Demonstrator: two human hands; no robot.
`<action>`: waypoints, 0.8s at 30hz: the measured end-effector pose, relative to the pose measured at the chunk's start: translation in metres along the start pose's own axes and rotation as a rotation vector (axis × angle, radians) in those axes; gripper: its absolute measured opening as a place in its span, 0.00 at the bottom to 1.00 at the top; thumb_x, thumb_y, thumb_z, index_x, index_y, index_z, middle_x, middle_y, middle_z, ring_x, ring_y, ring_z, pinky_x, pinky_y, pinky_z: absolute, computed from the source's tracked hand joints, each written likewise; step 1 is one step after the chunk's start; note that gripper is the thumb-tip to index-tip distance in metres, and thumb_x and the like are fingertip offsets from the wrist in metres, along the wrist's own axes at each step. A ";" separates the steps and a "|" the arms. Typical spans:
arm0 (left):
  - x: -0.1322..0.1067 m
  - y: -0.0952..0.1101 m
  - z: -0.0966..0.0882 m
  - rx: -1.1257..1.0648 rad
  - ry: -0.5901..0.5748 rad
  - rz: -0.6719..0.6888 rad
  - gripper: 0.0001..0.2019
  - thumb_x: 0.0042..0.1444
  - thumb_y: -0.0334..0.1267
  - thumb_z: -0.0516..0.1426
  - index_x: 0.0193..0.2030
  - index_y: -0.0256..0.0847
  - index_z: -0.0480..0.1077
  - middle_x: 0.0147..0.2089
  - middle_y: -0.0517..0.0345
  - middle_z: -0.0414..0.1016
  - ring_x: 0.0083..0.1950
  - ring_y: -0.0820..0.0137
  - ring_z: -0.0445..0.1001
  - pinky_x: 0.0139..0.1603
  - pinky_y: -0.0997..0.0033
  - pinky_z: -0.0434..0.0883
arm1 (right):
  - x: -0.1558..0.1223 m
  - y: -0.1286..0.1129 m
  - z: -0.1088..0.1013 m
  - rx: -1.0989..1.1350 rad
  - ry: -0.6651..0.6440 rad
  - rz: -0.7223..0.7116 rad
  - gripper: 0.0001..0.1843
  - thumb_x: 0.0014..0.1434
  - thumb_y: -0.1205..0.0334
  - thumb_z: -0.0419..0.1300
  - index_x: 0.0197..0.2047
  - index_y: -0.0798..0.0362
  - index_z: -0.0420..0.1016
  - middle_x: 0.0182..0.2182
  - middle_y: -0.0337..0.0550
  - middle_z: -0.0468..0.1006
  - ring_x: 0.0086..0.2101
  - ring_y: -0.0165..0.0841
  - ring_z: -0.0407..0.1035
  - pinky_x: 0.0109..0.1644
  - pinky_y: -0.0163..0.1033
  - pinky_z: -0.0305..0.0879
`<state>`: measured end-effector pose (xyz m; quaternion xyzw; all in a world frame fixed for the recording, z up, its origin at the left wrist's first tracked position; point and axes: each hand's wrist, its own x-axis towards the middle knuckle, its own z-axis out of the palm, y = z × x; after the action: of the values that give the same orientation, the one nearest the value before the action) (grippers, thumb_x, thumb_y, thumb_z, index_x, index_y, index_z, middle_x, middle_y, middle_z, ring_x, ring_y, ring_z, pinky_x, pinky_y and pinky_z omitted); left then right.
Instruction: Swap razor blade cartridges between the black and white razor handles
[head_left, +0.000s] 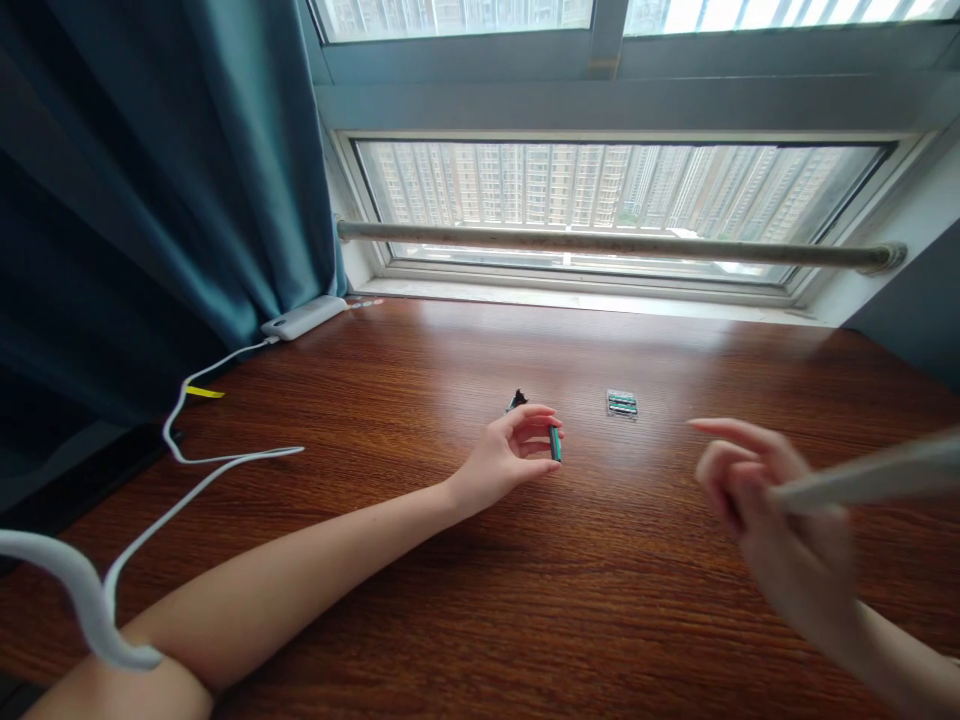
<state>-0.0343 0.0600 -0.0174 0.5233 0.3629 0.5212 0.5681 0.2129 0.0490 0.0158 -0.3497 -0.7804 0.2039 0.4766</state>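
Note:
My left hand (499, 455) pinches a small black-and-green razor cartridge (555, 444) upright between thumb and fingertips, above the table. Just behind those fingers lies a small black object (517, 400), partly hidden by the hand, its kind unclear. A clear pack (622, 403) with similar green-and-dark bars rests on the table to the right of my left hand. My right hand (784, 525) is raised at the right, blurred, its index finger stretched out and the others curled, with nothing visible in it. A blurred pale bar (870, 475) crosses in front of this hand.
The brown wooden table (420, 370) runs back to a window with a metal rail (615, 243). A white power bank (305, 318) with a white cable (225, 458) lies at the back left by the blue curtain (247, 170). A white curved tube (90, 600) overlaps my left arm.

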 end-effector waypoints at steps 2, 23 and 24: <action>0.002 0.000 -0.002 0.014 0.027 -0.017 0.24 0.39 0.27 0.63 0.45 0.37 0.64 0.46 0.49 0.69 0.47 0.66 0.69 0.50 0.61 0.67 | 0.003 0.020 0.012 -0.149 -0.122 -0.017 0.14 0.60 0.60 0.49 0.48 0.54 0.64 0.18 0.34 0.66 0.16 0.25 0.59 0.19 0.31 0.55; -0.004 0.009 0.000 0.118 -0.035 -0.009 0.26 0.38 0.31 0.64 0.47 0.36 0.67 0.46 0.50 0.71 0.45 0.67 0.70 0.49 0.66 0.67 | 0.001 0.045 0.026 -0.494 -0.249 -0.022 0.12 0.60 0.57 0.50 0.41 0.49 0.71 0.31 0.37 0.76 0.31 0.29 0.69 0.33 0.32 0.57; -0.003 0.008 0.000 0.116 -0.027 -0.007 0.26 0.38 0.31 0.64 0.47 0.36 0.66 0.45 0.50 0.72 0.45 0.67 0.70 0.49 0.65 0.67 | 0.001 0.044 0.026 -0.498 -0.237 -0.016 0.12 0.59 0.57 0.50 0.41 0.49 0.72 0.31 0.37 0.76 0.30 0.29 0.69 0.32 0.32 0.57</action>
<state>-0.0371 0.0560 -0.0096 0.5613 0.3866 0.4903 0.5432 0.2050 0.0801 -0.0244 -0.4237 -0.8595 0.0416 0.2827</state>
